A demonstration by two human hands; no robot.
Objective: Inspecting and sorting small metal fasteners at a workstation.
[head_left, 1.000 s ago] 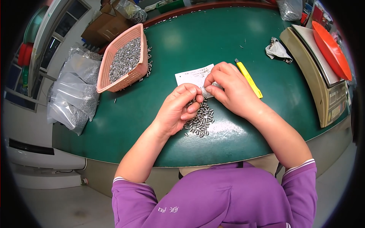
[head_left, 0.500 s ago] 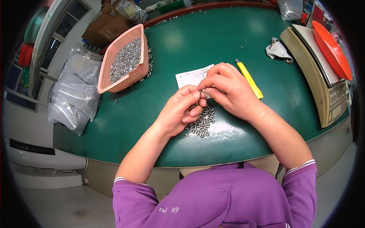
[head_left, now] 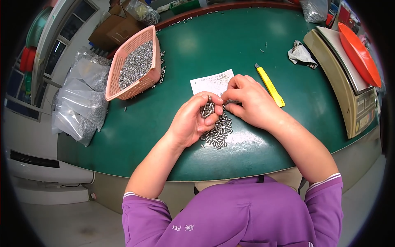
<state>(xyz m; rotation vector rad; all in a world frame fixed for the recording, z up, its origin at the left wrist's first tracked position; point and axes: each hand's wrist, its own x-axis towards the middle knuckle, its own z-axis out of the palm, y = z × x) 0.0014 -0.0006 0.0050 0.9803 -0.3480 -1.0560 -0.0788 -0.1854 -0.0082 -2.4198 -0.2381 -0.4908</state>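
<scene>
Both hands lifted slightly off the pin pile. Left hand cups shiny metal pins; right hand pinches one. White paper slip lies behind.

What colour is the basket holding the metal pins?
Pink; the basket shows best in the head view.

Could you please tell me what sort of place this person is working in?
Probably a small workshop or parts-sorting bench: a green table carries a pile of small metal pins, a pink basket full of them, and a weighing scale.
</scene>
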